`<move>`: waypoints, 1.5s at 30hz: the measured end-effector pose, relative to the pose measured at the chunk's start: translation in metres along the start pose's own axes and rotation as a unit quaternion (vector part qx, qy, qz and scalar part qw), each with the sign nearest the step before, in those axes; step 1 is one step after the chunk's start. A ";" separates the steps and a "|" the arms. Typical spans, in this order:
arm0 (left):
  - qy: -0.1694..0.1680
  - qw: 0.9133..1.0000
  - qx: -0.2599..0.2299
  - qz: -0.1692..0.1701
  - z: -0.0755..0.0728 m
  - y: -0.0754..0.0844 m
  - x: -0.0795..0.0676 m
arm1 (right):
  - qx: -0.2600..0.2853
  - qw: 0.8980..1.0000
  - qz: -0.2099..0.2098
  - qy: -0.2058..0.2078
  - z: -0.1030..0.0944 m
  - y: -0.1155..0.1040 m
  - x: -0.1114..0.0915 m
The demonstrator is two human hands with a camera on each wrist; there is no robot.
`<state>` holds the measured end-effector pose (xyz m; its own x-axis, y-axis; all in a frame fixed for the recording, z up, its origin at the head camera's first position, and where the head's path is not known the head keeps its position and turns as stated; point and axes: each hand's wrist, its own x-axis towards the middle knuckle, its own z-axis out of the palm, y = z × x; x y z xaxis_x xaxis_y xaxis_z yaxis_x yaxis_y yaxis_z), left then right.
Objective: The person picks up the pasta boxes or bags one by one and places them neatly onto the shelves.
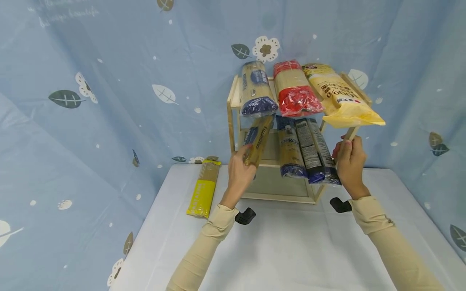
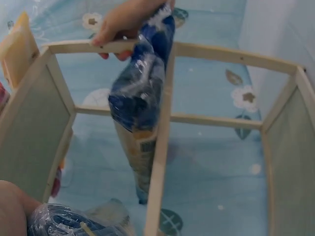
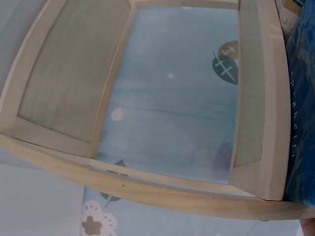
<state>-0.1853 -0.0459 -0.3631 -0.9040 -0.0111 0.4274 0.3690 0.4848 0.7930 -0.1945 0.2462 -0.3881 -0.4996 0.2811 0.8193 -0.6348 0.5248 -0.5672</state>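
Note:
My left hand (image 1: 241, 171) grips the lower end of a spaghetti pack (image 1: 260, 139), which slants up into the left side of the wooden rack's middle level. In the left wrist view, part of that hand (image 2: 15, 211) shows beside the clear, bluish wrapper (image 2: 74, 221). My right hand (image 1: 350, 161) is curled round the right front post (image 1: 351, 132) of the rack, beside a dark-labelled pasta pack (image 1: 322, 147). Another blue-ended pasta pack (image 1: 291, 147) lies left of it on the same level. Only a sliver of the right hand (image 3: 308, 228) enters the right wrist view.
On the rack's top lie a blue-ended noodle pack (image 1: 257, 87), a red pack (image 1: 295, 89) and a yellow bag (image 1: 338, 95). A yellow-wrapped pasta pack (image 1: 204, 190) lies on the white table (image 1: 291, 250), left of the rack. A patterned blue curtain (image 1: 120, 101) hangs behind.

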 end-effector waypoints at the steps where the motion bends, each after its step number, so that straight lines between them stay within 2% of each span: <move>1: -0.002 1.000 0.005 -0.003 0.001 -0.001 0.002 | 0.001 1.000 -0.001 -0.001 0.001 0.000 0.000; 7: -0.017 0.999 0.025 -0.014 0.007 0.003 0.012 | 0.020 1.000 0.005 0.002 0.001 0.001 0.002; 12: -0.023 0.998 0.064 0.001 0.016 0.011 0.015 | 0.014 1.000 0.007 0.005 -0.003 0.000 0.003; 17: -0.041 0.993 0.108 0.008 0.022 0.012 0.010 | 0.006 1.000 -0.005 0.005 -0.003 0.000 0.003; 23: -0.051 0.989 0.140 0.015 0.022 0.005 0.001 | 0.001 1.000 -0.008 -0.011 -0.001 0.000 0.004; 27: -0.061 0.989 0.132 0.028 0.020 0.002 -0.003 | -0.002 1.000 -0.010 -0.014 -0.001 0.000 0.004; 32: -0.066 0.989 0.124 0.034 0.022 0.005 -0.003 | 0.002 1.000 -0.011 -0.012 -0.002 -0.001 0.004; 39: -0.041 0.987 0.147 0.040 0.027 0.005 -0.002 | 0.013 1.000 -0.011 0.003 0.000 0.002 0.004; 45: -0.034 0.992 0.115 0.048 0.023 -0.006 -0.007 | 0.007 1.000 -0.011 0.003 0.002 0.004 0.002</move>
<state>-0.1866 -0.0286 -0.3807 -0.8829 0.0998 0.4588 0.4016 0.6669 0.6277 -0.1993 0.2471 -0.3889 -0.4818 0.2739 0.8324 -0.6546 0.5190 -0.5497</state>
